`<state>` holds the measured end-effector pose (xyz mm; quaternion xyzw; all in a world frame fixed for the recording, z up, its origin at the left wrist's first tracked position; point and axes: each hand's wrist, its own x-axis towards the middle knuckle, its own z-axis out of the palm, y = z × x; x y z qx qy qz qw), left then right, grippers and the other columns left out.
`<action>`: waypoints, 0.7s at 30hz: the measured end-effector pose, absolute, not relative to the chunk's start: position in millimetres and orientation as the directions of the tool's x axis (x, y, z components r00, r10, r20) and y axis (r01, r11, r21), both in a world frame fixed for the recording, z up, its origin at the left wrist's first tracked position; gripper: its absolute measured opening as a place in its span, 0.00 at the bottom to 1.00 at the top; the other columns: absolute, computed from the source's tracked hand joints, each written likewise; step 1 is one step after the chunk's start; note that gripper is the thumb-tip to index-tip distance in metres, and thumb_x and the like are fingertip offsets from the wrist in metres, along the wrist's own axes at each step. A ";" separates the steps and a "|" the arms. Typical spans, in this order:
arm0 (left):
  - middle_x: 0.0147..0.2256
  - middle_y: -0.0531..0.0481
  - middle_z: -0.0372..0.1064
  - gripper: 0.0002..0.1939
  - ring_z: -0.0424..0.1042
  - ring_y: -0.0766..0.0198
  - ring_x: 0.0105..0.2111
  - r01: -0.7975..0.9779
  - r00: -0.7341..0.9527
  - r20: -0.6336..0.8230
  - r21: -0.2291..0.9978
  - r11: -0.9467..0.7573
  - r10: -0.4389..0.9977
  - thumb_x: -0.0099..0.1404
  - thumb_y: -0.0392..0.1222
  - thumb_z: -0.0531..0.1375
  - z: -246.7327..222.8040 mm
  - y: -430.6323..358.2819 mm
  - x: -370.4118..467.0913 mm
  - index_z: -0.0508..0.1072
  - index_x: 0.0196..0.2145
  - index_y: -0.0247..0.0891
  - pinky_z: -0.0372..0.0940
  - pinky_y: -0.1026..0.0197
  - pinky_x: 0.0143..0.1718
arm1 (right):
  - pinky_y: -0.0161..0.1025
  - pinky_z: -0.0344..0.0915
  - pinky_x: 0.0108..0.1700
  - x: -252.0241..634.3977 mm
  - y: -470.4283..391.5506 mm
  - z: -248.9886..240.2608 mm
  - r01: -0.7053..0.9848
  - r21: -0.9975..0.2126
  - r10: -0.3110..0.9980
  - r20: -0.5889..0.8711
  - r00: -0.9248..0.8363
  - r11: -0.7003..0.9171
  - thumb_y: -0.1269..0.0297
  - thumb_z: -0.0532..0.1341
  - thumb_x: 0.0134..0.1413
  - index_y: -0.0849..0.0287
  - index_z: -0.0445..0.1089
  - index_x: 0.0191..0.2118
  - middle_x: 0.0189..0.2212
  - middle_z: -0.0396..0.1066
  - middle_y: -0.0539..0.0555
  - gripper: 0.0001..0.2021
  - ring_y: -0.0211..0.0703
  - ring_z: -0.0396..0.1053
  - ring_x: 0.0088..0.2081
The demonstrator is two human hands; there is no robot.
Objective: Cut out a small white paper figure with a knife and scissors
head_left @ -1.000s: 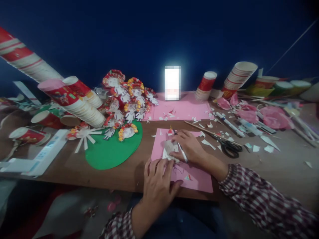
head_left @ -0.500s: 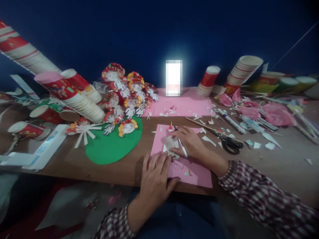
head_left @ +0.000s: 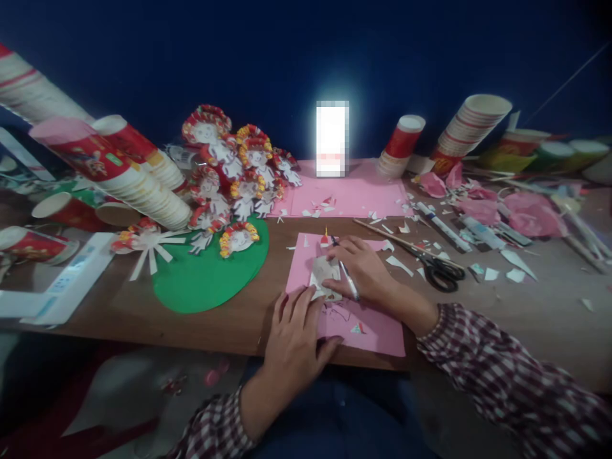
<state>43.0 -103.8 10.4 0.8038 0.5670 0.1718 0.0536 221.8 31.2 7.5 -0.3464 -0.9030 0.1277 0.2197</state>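
Holding pen, cup print illegible

Far left: leaning cup stack, cut by edge. Far centre: bright rectangle, pixelated. White paper: partly under right hand, marks too small to read.

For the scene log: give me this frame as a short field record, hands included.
left hand: open, fingers at the small white paper
right hand: gripping a pen by the small white paper
work surface: pink sheet on wooden table
left side: green sheet, paper-cup stacks, paper dolls
right side: black-handled scissors, paper scraps
unclear: pen tip contact
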 end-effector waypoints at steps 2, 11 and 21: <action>0.56 0.35 0.64 0.28 0.59 0.45 0.58 0.893 0.299 0.219 0.278 -0.353 0.929 0.64 0.54 0.57 10.5 -103.6 43.3 0.66 0.55 0.32 0.50 0.38 0.61 | 0.54 0.60 0.52 222.0 31.6 7.0 0.564 -0.381 0.676 0.311 -0.668 0.733 0.47 0.62 0.54 0.60 0.68 0.44 0.42 0.69 0.61 0.21 0.57 0.64 0.47; 0.54 0.33 0.65 0.27 0.60 0.45 0.58 0.883 0.302 0.271 0.281 -0.375 0.914 0.64 0.51 0.58 8.2 -102.9 43.4 0.64 0.54 0.31 0.50 0.39 0.61 | 0.54 0.60 0.52 222.2 31.8 9.3 0.555 -0.386 0.671 0.309 -0.674 0.737 0.48 0.62 0.54 0.59 0.67 0.44 0.43 0.70 0.61 0.20 0.57 0.64 0.46; 0.54 0.32 0.66 0.23 0.61 0.44 0.58 0.879 0.301 0.302 0.279 -0.386 0.905 0.63 0.49 0.58 6.1 -103.8 43.3 0.65 0.51 0.31 0.51 0.39 0.61 | 0.54 0.58 0.54 222.4 31.7 8.4 0.548 -0.377 0.660 0.322 -0.679 0.747 0.47 0.62 0.55 0.59 0.68 0.45 0.42 0.69 0.60 0.21 0.56 0.64 0.47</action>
